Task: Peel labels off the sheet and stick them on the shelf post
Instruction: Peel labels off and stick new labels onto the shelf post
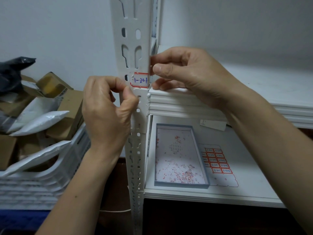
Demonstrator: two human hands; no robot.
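- Head view: a red-bordered label (140, 80) marked "1-201" lies across the front of the white shelf post (133, 48), just above the upper shelf's edge.
- The left hand (106, 112) has its fingers curled, with thumb and forefinger pinching the label's lower left corner.
- The right hand (189, 73) has its thumb and curled fingers closed on the label's right end at the post's corner.
- The label sheet (218, 163) lies on the lower shelf (254, 167), touching a shallow box (181, 185).
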